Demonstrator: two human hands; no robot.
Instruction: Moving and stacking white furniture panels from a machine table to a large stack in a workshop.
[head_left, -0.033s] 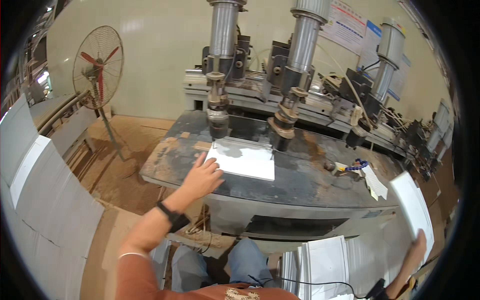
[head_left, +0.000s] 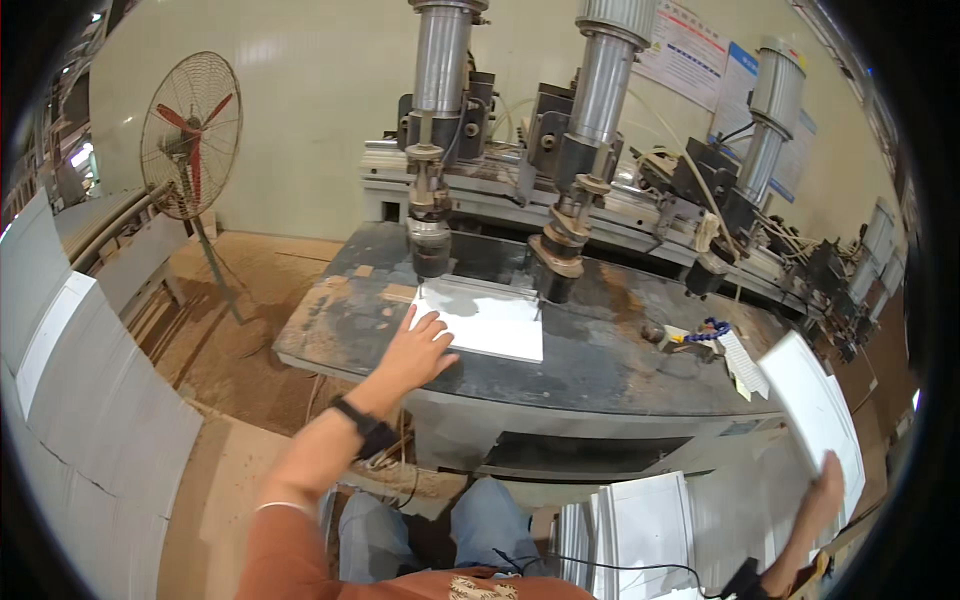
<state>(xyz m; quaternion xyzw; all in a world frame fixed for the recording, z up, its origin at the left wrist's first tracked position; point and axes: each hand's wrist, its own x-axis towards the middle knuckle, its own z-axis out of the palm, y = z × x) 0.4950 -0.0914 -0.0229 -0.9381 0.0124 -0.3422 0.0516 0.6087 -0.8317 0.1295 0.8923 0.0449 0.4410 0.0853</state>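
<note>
A flat white panel [head_left: 495, 328] lies on the dark machine table, its far edge beneath two upright drill heads. My left hand [head_left: 416, 352] rests on the panel's left end, fingers spread and holding nothing. Far to the right, my right hand [head_left: 824, 496] grips a second white panel [head_left: 802, 392] by its lower part. This panel is tilted, its upper end beside the table's right front corner. Another white panel [head_left: 848, 440] shows just behind it; whether the two touch I cannot tell.
Several vertical drill heads [head_left: 430, 245] hang from a rail across the table [head_left: 590, 385]. A blue coiled hose [head_left: 712, 330] lies on its right part. White panels [head_left: 645, 515] stand stacked near my knees, with grey-white stacks [head_left: 100, 440] at left. A fan [head_left: 192, 135] stands behind.
My right hand and its panel have shifted slightly left and up. My left hand has slid a little further onto the panel on the table. The view has shifted slightly.
</note>
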